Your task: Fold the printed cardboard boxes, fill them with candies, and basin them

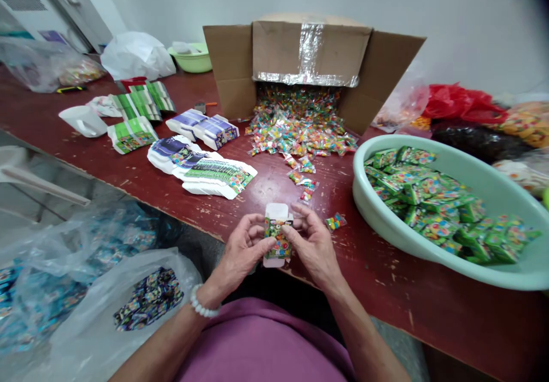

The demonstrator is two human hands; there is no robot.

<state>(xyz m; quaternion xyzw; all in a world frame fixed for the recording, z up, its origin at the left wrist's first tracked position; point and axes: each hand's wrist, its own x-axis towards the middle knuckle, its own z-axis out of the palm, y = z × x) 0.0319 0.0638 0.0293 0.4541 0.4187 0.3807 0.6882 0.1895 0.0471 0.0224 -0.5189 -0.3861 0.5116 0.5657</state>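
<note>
Between my two hands, at the table's front edge, is a small green printed box (278, 236) with white end flaps standing open at top and bottom. My left hand (249, 245) grips its left side, thumb on the front. My right hand (311, 242) holds the right side, its thumb pressed on the front near the top. Just right of my right hand lies one wrapped candy packet (335, 222). More candy packets (295, 130) spill from an open cardboard box (317, 50) at the back. Flat green and purple cartons (214, 173) lie in a fanned row to the left.
A pale green basin (398, 245) of filled green boxes stands right. Carton bundles (132, 133), a white mug (83, 122) and bags are at the left. Red bags (463, 103) sit back right. Below the table's left edge is a plastic bag (103, 313) of dark packets.
</note>
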